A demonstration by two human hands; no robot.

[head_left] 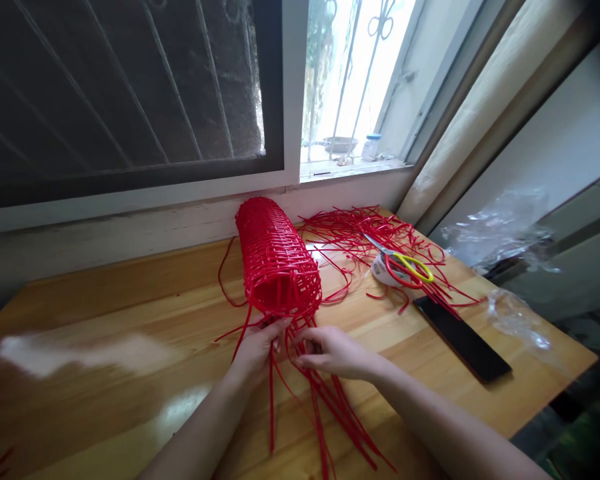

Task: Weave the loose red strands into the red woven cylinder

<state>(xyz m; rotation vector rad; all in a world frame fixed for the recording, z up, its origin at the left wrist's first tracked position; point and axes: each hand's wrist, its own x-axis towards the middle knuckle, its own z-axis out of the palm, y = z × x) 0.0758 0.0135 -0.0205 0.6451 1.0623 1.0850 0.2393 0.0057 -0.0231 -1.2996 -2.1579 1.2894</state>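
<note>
A red woven tube-shaped basket (277,257) lies on its side on the wooden table (105,320), its open end facing me. Several loose red plastic strands (330,407) trail from that end toward me. My left hand (259,347) is at the basket's near rim with fingers curled round some of those strands. My right hand (330,351) is just beside it, fingers pinched on strands at the same rim.
A pile of loose red strands (360,230) lies behind the basket near the window. Yellow-handled scissors (405,263) rest on a white object at the right. A black flat phone (463,339) and clear plastic wrap (517,317) sit near the table's right edge.
</note>
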